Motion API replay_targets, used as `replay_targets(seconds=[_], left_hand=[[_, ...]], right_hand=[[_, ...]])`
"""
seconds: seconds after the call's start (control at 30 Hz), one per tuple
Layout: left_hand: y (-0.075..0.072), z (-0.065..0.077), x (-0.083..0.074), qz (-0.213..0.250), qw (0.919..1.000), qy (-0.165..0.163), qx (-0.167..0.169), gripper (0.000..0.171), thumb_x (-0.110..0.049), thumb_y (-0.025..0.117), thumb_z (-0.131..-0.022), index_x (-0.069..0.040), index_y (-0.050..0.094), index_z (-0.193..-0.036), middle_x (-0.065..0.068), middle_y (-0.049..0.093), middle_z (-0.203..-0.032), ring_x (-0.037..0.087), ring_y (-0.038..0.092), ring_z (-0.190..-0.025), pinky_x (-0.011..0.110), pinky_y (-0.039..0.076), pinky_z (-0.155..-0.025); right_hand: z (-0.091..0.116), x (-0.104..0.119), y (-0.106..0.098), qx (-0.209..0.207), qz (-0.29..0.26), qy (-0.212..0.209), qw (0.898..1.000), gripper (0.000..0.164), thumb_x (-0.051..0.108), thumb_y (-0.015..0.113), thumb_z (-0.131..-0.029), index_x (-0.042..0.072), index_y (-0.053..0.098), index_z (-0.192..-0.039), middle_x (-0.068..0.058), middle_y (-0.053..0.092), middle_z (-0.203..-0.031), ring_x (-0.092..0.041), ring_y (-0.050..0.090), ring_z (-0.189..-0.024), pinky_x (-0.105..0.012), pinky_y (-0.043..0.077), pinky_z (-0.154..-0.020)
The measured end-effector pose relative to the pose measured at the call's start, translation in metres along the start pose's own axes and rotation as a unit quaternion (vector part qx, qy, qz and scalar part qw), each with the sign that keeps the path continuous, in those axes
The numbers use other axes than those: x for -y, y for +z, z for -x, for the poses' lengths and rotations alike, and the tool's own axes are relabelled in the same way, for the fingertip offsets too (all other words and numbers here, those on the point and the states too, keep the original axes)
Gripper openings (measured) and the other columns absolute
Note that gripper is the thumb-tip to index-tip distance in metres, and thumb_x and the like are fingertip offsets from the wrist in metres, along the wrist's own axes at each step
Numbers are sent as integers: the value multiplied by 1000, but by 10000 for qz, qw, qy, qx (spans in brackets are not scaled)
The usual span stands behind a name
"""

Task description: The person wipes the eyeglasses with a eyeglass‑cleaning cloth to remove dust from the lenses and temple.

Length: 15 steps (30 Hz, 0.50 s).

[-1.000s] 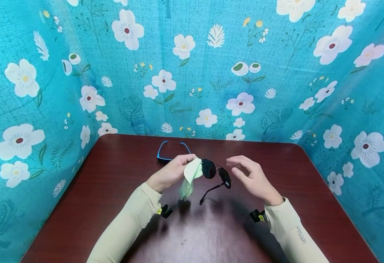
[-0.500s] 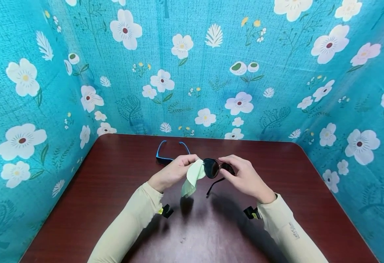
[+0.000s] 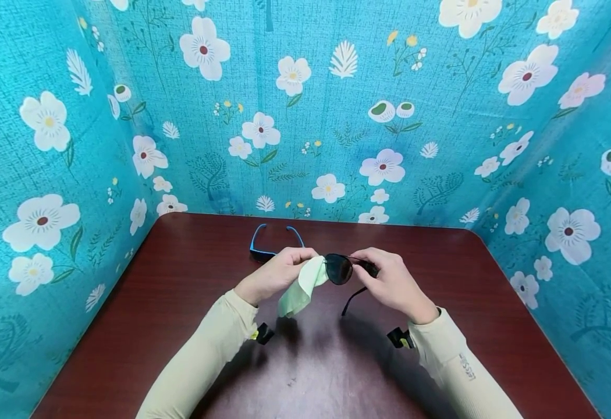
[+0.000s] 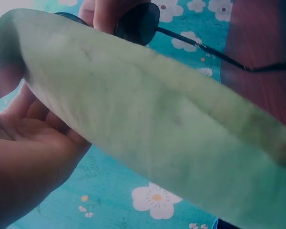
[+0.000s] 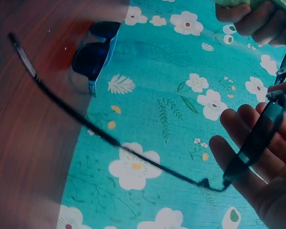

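Observation:
My left hand (image 3: 275, 274) pinches a pale green cloth (image 3: 305, 285) at the left end of dark sunglasses (image 3: 339, 269). The cloth hangs down below the fingers and, in the left wrist view, the cloth (image 4: 148, 109) covers much of the picture. With thumb and fingers my right hand (image 3: 393, 284) grips the sunglasses near the bridge and right lens. In the right wrist view that lens (image 5: 257, 138) lies in front of the fingers, and a thin black temple arm (image 5: 109, 140) stretches out to the left. Where the cloth meets the left side of the frame is partly hidden.
Blue-framed sunglasses (image 3: 260, 255) lie on the dark red-brown table (image 3: 190, 326), behind my left hand. A turquoise floral curtain (image 3: 305, 145) stands around the table's back and sides.
My right hand has moved left and taken hold of the sunglasses near the bridge. The sunglasses have turned and shifted slightly right; the cloth's hanging end has swung a little.

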<state>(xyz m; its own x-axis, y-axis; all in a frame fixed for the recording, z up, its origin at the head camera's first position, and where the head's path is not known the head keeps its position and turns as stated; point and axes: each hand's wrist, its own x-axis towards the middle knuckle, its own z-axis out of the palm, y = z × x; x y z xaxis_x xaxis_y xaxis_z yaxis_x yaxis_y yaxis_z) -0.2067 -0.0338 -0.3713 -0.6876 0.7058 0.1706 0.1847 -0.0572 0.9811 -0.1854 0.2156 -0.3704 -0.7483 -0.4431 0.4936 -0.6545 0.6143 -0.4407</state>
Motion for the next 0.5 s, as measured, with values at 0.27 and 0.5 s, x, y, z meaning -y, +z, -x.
replay_targets(seconds=[0.27,0.5], left_hand=[[-2,6,-1,-455,9987,-221,47,24,-31,50,-89,-11,63,-96,10,55,-80,21,51,-68,30,45,-59],[-6,13,2,-812,9963,-292,-2,23,-30,49,-90,-12,63,-93,9,55,-72,19,51,-60,28,44,-54]], right_hand=[[1,-6,-1,-150,174,-684,9974,24,12,57,-81,11,61,-105,4,59,-99,-7,56,-82,-27,47,-64],[7,-14,-4,-502,113,-663,9965,25,8,59,-80,14,60,-104,7,57,-98,-5,54,-83,-23,46,-63]])
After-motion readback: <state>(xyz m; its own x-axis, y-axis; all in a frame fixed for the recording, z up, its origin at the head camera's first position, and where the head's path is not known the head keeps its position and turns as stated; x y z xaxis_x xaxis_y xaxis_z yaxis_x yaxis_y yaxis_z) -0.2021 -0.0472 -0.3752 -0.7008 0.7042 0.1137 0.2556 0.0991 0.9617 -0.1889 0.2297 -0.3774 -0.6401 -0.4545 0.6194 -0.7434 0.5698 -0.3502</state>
